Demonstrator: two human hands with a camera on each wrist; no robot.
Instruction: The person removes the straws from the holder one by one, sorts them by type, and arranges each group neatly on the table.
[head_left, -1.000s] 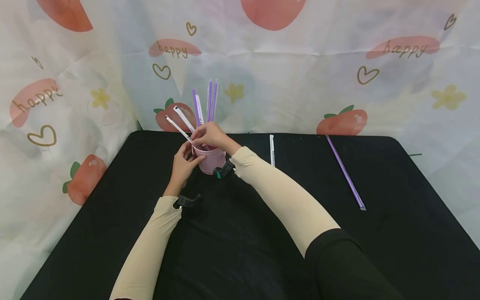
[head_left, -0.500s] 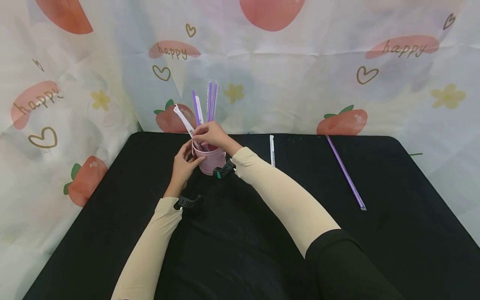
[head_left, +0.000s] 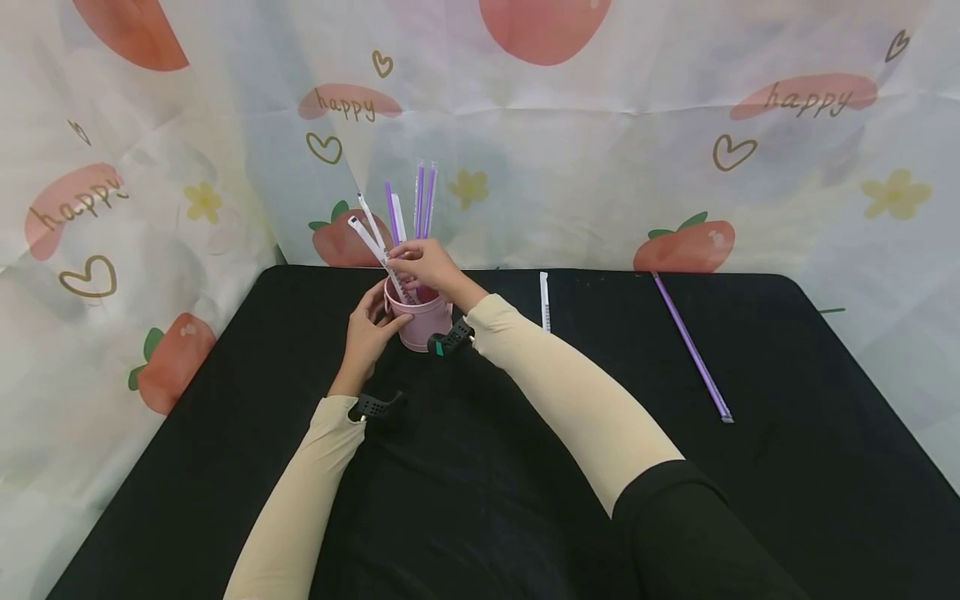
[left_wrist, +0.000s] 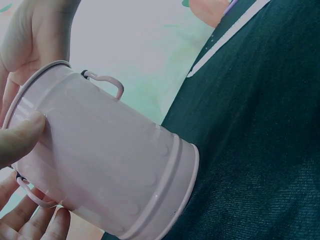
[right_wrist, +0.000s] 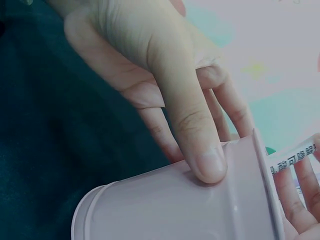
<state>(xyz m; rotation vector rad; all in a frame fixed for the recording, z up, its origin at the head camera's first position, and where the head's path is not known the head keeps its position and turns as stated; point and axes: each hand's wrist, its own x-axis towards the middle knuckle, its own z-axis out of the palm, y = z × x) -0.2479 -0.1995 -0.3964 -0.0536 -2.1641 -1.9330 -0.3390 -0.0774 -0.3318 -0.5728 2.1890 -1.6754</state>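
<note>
A small pink bucket with side handles stands at the back of the black table. My left hand grips it by the upper left side, thumb on the outer wall. Over the mouth, my right hand pinches a white paper-wrapped straw that leans left. Another wrapped straw crosses close beside it and runs down into the bucket. Behind the hand stand a purple straw, a white one and purple straws in clear sleeves. Their lower ends are hidden.
On the table, a white wrapped straw lies right of the bucket, partly hidden by the right sleeve. Further right lies a purple straw bundle. A printed cloth backdrop rises behind the table.
The pinched white straw has swung from a low leftward slant to a steeper one, its top moving up and right. My right hand has risen slightly; my left hand keeps its grip.
</note>
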